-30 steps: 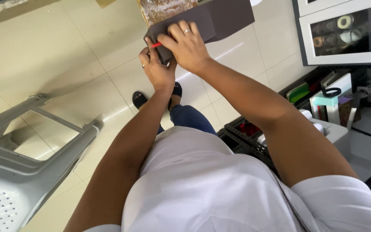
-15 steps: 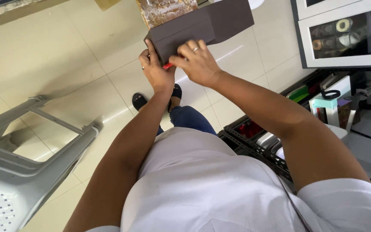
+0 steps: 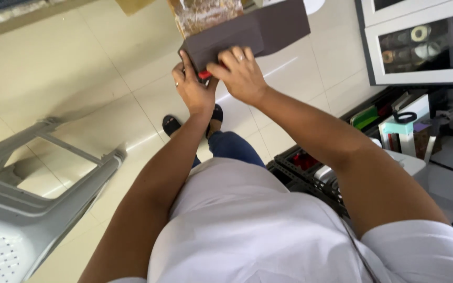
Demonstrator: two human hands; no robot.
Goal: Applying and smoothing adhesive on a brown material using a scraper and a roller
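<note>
A flat dark brown board [image 3: 258, 31] is held out in front of the person, above the tiled floor [image 3: 79, 78], with its near corner meeting both hands. The left hand [image 3: 192, 89] grips that corner from below, thumb up along the edge, and also pinches a small red tool [image 3: 204, 75] against it; what kind of tool cannot be told. The right hand [image 3: 239, 73] lies on top of the board just beside the left, fingers curled over the edge and pressing down. A grey plastic chair [image 3: 22, 209] stands well apart to the left, and a glass-fronted cabinet [image 3: 420, 47] to the right.
</note>
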